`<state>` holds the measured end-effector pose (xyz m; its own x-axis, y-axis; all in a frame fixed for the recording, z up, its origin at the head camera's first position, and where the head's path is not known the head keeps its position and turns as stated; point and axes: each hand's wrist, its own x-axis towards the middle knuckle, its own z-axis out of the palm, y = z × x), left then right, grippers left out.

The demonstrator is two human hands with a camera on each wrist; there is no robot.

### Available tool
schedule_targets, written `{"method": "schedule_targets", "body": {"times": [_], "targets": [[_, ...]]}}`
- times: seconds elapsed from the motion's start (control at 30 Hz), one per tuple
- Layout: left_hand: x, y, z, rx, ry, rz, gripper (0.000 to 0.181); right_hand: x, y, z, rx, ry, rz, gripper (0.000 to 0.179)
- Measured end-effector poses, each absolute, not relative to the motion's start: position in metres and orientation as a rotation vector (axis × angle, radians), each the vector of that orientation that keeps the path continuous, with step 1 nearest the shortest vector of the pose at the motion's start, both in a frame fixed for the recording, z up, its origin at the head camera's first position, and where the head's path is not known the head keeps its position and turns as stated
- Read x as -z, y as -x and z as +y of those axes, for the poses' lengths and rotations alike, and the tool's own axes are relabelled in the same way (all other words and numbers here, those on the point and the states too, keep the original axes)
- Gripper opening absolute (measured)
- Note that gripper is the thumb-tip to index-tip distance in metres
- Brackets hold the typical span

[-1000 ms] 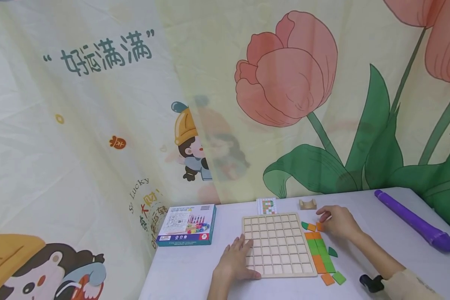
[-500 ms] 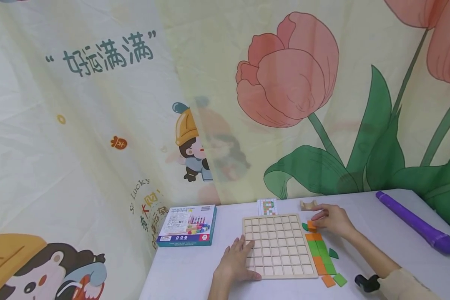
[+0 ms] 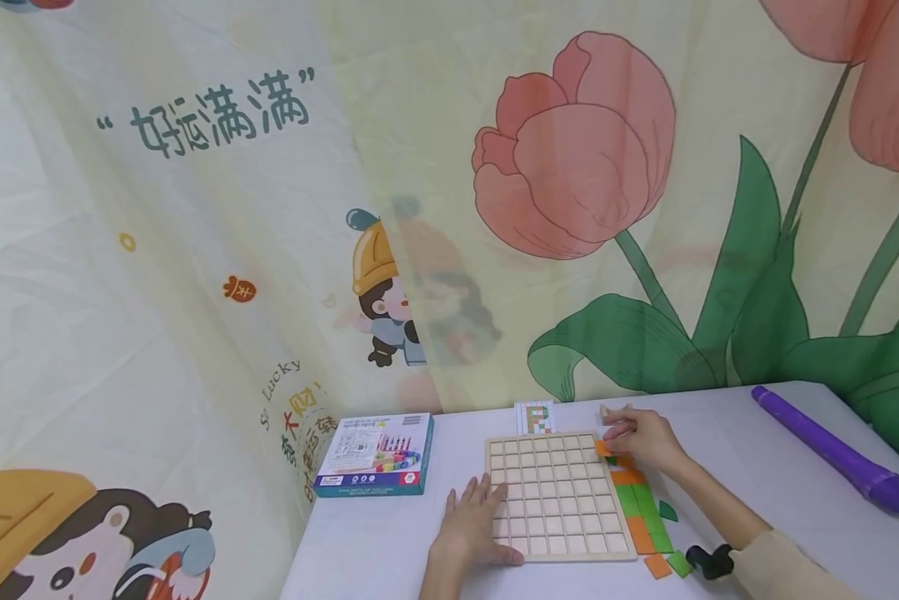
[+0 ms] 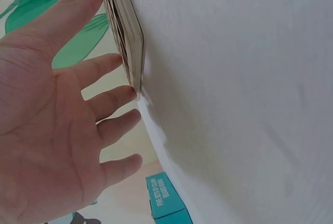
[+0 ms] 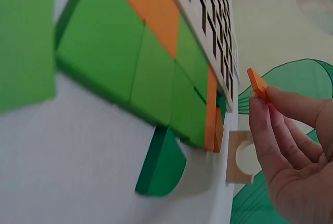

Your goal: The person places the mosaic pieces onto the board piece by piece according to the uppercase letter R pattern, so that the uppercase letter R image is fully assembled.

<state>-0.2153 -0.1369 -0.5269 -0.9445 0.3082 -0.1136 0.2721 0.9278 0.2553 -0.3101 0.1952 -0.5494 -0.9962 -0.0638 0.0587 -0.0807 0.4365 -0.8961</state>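
Between thumb and fingertips, my right hand (image 3: pixel 647 442) pinches a small orange square tile (image 5: pixel 257 82), held up at the far right corner of a wooden grid board (image 3: pixel 554 500). The board's visible cells hold no tiles. My left hand (image 3: pixel 466 525) rests along the board's left edge with fingers spread; in the left wrist view its fingertips (image 4: pixel 112 61) meet the board's side. Right of the board lies a block of orange and green tiles (image 3: pixel 640 504). A dark green quarter-round piece (image 5: pixel 164 164) lies beside that block.
Behind the board are a pattern card (image 3: pixel 535 418) and a wooden stand with a curved notch (image 5: pixel 238 157). A boxed set (image 3: pixel 376 454) lies at the left, a long purple object (image 3: pixel 831 450) at the right. Loose orange (image 3: pixel 657 567) and green (image 3: pixel 678 563) tiles lie near the board's front right corner.
My right hand has moved left from beside the tiles to the board's far right corner, taking an orange tile with it. My left hand stays at the board's left edge.
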Motion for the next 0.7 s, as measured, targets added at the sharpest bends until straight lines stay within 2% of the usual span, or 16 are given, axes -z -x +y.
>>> {"method": "schedule_targets", "body": {"times": [0.7], "targets": [[0.528, 0.216, -0.136, -0.357, -0.439, 2.952, 0.11, 0.557, 0.323, 0.141, -1.853, -0.269, -2.564, 0.036]]}}
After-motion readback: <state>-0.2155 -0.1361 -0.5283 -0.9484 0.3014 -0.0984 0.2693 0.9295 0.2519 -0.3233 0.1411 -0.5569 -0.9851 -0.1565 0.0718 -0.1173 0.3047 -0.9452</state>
